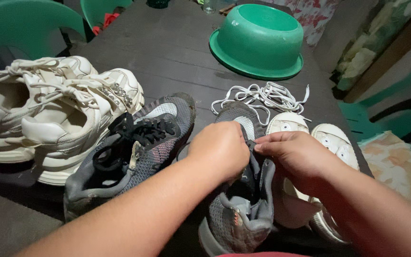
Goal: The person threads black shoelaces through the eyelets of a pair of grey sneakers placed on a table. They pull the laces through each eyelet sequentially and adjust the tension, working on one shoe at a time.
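A grey mesh running shoe [238, 216] lies in front of me with its toe pointing away. My left hand [220, 148] is closed over its lace area, and my right hand [295, 154] pinches the black lace or tongue beside it. Its partner, a grey shoe with black laces [134, 147], lies to the left. What my fingers hold exactly is partly hidden.
Two chunky white sneakers [58, 112] sit at the left. A pair of white low shoes [331, 143] lies at the right, with loose white laces [267, 97] beyond them. An upturned green basin [258, 40] stands farther back on the dark wooden table [167, 47]. Green chairs [22, 24] stand behind.
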